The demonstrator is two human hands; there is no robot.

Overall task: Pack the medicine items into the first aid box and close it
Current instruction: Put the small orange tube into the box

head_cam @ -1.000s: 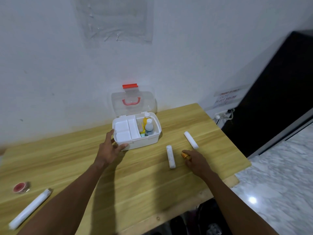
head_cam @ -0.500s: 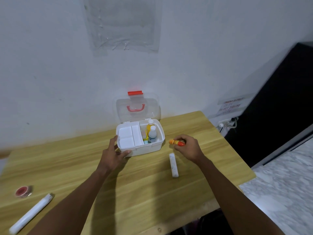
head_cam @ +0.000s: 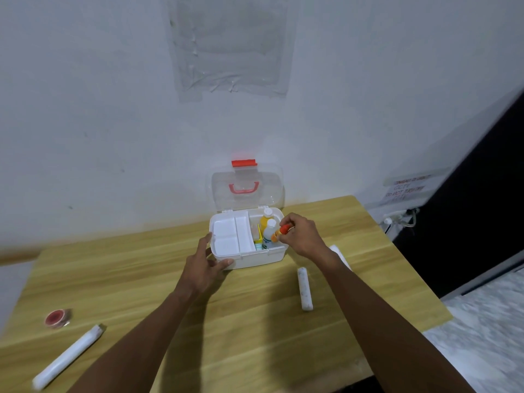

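Left hand (head_cam: 205, 268): open, braced against first aid box (head_cam: 255, 258).
Right hand (head_cam: 303, 236): pinching orange tube (head_cam: 280, 232) over box.

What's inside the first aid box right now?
The first aid box holds a white tray on its left, a yellow bottle, a white bottle and small packets on its right. The bottles hide what lies beneath them.
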